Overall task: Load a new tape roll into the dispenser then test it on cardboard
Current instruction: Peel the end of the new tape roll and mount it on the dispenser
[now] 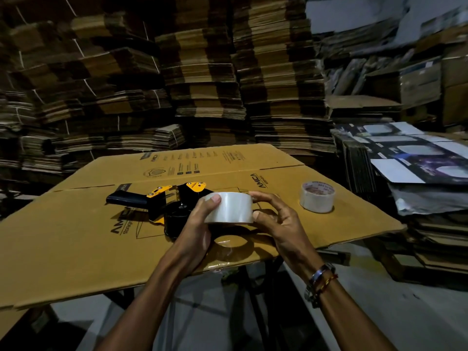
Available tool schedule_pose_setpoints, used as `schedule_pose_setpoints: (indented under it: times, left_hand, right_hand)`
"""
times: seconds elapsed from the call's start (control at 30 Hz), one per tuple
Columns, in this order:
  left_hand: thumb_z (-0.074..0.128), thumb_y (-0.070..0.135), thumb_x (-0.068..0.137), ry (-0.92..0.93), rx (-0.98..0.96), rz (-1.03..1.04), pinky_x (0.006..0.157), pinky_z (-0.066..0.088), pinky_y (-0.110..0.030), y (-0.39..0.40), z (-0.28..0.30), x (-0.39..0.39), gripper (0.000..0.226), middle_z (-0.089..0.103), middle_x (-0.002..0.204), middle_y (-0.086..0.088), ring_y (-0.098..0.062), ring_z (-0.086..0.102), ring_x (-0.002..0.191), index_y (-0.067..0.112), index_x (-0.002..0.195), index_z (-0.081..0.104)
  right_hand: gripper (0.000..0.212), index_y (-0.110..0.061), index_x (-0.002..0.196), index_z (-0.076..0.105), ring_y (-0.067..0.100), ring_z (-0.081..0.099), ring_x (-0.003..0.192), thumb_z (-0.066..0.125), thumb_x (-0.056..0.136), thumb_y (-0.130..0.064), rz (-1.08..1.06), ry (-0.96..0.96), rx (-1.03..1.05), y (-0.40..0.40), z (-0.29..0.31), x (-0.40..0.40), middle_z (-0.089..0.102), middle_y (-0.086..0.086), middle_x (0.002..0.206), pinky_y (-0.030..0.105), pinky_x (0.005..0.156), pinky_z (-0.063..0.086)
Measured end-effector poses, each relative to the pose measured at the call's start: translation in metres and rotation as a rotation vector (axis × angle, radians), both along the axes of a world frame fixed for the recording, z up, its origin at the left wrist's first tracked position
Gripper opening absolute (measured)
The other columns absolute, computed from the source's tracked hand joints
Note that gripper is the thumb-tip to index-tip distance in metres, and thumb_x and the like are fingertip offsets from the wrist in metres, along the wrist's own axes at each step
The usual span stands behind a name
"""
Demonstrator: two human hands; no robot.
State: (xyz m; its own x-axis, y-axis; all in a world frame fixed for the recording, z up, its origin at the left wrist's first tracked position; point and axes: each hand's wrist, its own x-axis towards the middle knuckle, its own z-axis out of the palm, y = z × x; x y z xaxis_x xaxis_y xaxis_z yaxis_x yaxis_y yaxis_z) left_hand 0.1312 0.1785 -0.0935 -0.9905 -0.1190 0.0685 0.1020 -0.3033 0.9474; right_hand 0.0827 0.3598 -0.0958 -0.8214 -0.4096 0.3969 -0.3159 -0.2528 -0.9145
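Gripping tape roll (229, 207), both hands

Both forearms bare, no sleeves in view. Right wrist carries a silver metal watch (319, 277). Just beside the watch sits a thin red-yellow-dark braided cord bracelet (326, 283).

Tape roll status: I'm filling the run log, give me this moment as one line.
stage: loading | both hands hold tape roll above cardboard sheet | dispenser lying on sheet, untouched | spare roll on sheet, right
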Motion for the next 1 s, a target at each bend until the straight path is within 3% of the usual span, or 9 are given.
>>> schedule_pose_setpoints:
  times: [0.07,0.13,0.47,0.6,0.77,1.0]
  left_hand:
    - [0.073,0.054,0.060,0.018,0.011,0.025,0.081,0.059,-0.046,0.0003,0.0004,-0.0005,0.081,0.054,0.136,-0.023,-0.039,0.061,0.116,0.020,0.130,0.053]
    - [0.073,0.051,0.057,0.030,0.015,0.027,0.089,0.055,-0.043,0.0017,0.0017,0.0006,0.079,0.057,0.131,-0.017,-0.030,0.063,0.108,0.020,0.127,0.055]
    - [0.071,0.048,0.062,0.008,0.019,0.013,0.089,0.054,-0.045,0.0013,0.0012,0.0011,0.077,0.057,0.129,-0.018,-0.032,0.062,0.107,0.018,0.131,0.054]
    - [0.060,0.041,0.076,0.002,0.042,-0.001,0.091,0.053,-0.046,0.0015,0.0020,0.0019,0.066,0.057,0.132,-0.021,-0.034,0.061,0.110,0.016,0.137,0.050]
    - [0.071,0.048,0.062,-0.006,0.032,-0.001,0.088,0.054,-0.045,0.0005,0.0019,0.0014,0.078,0.059,0.129,-0.020,-0.033,0.063,0.106,0.017,0.132,0.054]
    - [0.069,0.053,0.062,0.008,-0.064,-0.007,0.085,0.055,-0.043,0.0015,0.0013,0.0012,0.081,0.055,0.131,-0.017,-0.032,0.062,0.108,0.023,0.135,0.051]
  right_hand:
    - [0.025,-0.027,0.111,0.072,0.031,0.067,0.109,0.064,0.096,-0.009,-0.046,-0.025,-0.007,-0.0026,0.0018,0.0021,0.059,0.008,0.131,0.043,0.077,0.063]
    - [0.013,-0.019,0.106,0.071,0.020,0.068,0.103,0.065,0.096,-0.013,-0.108,-0.037,-0.009,-0.0050,0.0029,0.0040,0.059,0.005,0.129,0.032,0.067,0.062]
    - [0.013,-0.015,0.102,0.073,0.023,0.068,0.106,0.062,0.098,-0.012,-0.167,-0.042,-0.044,-0.0067,-0.0019,-0.0023,0.064,0.004,0.119,0.036,0.070,0.063]
    - [0.022,-0.027,0.113,0.068,0.025,0.069,0.100,0.066,0.095,-0.015,-0.131,-0.036,-0.002,-0.0042,-0.0026,-0.0010,0.063,0.001,0.115,0.050,0.075,0.063]
    - [0.014,-0.016,0.109,0.068,0.013,0.071,0.086,0.065,0.095,-0.013,-0.159,-0.087,-0.032,-0.0056,-0.0012,-0.0028,0.072,-0.008,0.101,0.042,0.070,0.063]
    - [0.012,-0.012,0.101,0.069,0.021,0.074,0.090,0.070,0.093,-0.021,-0.178,-0.118,-0.045,-0.0066,-0.0003,-0.0017,0.076,-0.010,0.095,0.047,0.067,0.063]
